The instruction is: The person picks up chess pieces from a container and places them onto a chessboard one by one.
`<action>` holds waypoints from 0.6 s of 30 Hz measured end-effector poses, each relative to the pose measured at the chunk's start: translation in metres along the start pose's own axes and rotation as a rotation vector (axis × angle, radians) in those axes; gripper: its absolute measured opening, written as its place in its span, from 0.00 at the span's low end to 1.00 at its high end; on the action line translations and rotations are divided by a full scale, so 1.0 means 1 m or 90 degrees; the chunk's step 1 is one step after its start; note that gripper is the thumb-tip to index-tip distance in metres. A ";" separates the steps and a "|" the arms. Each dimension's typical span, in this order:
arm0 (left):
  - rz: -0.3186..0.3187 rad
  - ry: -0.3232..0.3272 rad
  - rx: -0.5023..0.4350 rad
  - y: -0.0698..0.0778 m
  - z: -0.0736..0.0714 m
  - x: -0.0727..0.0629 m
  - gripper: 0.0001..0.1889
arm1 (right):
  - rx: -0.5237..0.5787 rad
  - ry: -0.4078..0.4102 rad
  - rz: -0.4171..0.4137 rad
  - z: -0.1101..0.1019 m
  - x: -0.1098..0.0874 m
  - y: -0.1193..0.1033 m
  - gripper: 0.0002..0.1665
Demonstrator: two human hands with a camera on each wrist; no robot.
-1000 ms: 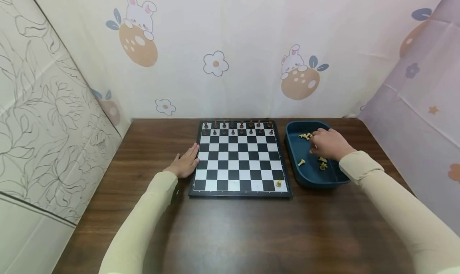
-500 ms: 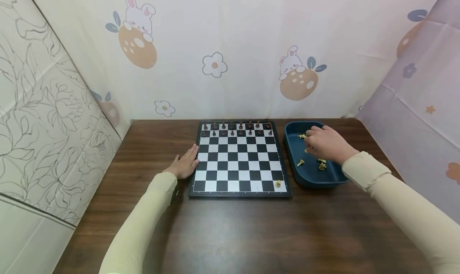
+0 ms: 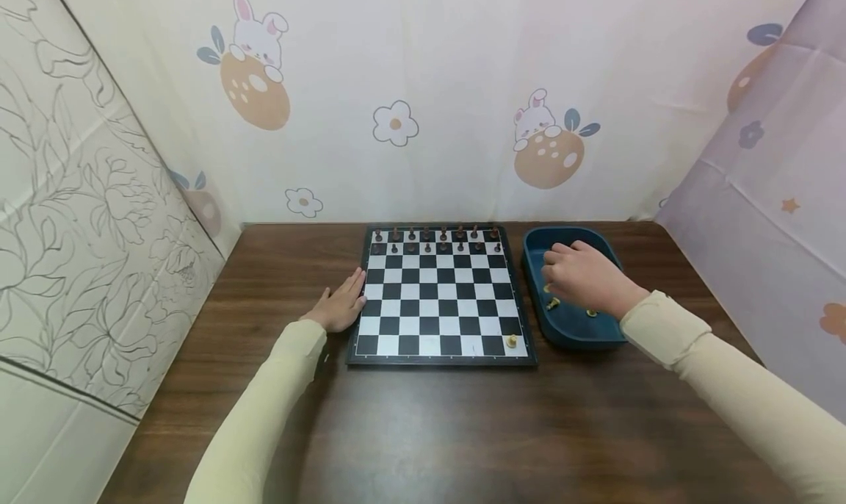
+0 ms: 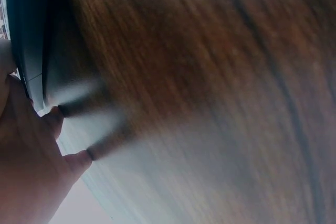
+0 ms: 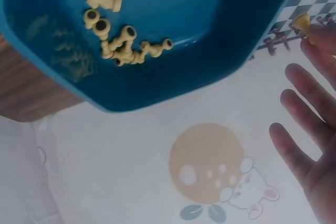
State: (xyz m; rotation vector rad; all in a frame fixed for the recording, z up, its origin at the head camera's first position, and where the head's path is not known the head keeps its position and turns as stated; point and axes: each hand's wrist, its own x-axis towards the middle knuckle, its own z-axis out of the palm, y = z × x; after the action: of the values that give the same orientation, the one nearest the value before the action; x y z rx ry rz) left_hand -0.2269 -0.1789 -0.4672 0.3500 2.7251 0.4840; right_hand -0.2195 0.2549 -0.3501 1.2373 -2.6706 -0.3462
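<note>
On the table lies a black-and-white chessboard (image 3: 441, 360), with two rows of dark brown chess pieces (image 3: 443, 235) along its far side. One pale yellow piece (image 3: 512, 341) stands on the near right corner square. My left hand (image 3: 338, 306) rests flat beside the board, its fingers touching the left edge. Over the blue tray (image 3: 581, 342) is my right hand (image 3: 588, 278). The right wrist view shows its thumb and forefinger pinching a yellow chess piece (image 5: 301, 22), whose exact kind I cannot tell. Several yellow chess pieces (image 5: 126, 48) lie in the tray.
Brown wooden table (image 3: 423, 430) extends in front of the board. A printed curtain (image 3: 456, 63) hangs behind it, with another sheet (image 3: 780, 217) on the right. Patterned white panels (image 3: 99, 195) border the left side.
My right hand has risen slightly out of the tray and shifted left toward the board. My left hand has stayed at the board's edge.
</note>
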 end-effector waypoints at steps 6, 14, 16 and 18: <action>-0.002 -0.001 0.001 0.004 -0.002 -0.003 0.32 | -0.007 0.000 -0.007 0.002 0.004 -0.010 0.09; -0.007 0.003 0.004 0.006 -0.003 -0.005 0.32 | 0.009 -0.009 0.001 0.010 0.011 -0.021 0.07; -0.008 0.004 0.004 0.006 -0.003 -0.005 0.32 | 0.012 -0.010 0.000 0.013 0.013 -0.025 0.07; -0.009 0.003 0.003 0.007 -0.003 -0.005 0.32 | 0.013 -0.013 -0.003 0.016 0.016 -0.028 0.08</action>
State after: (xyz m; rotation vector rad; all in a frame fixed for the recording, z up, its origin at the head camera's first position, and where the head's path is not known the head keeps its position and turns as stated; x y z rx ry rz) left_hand -0.2224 -0.1754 -0.4601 0.3302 2.7326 0.4748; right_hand -0.2130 0.2274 -0.3728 1.2522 -2.6953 -0.3338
